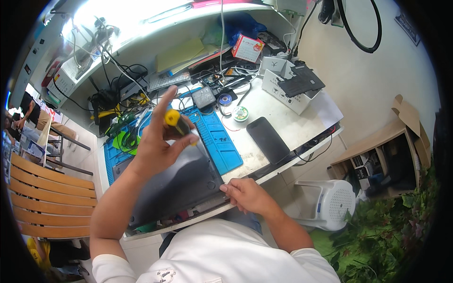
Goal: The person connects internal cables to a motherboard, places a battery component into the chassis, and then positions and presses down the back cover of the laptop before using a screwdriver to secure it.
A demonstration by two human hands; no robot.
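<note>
A dark laptop lies bottom side up near the front edge of the workbench, partly over a blue repair mat. Raised above it, my left hand is closed round a screwdriver with a yellow and black handle, its index finger pointing up. My right hand is at the laptop's near right corner, thumb and fingertips pinched together. Whatever those fingertips may hold is too small to make out. A black smartphone rests on the bench to the right of the mat.
Behind the mat are tangled cables, a solder spool and a black square adapter. An open white box carries a black battery pack. Right of the bench stands a white stool; a slatted wooden bench is at left.
</note>
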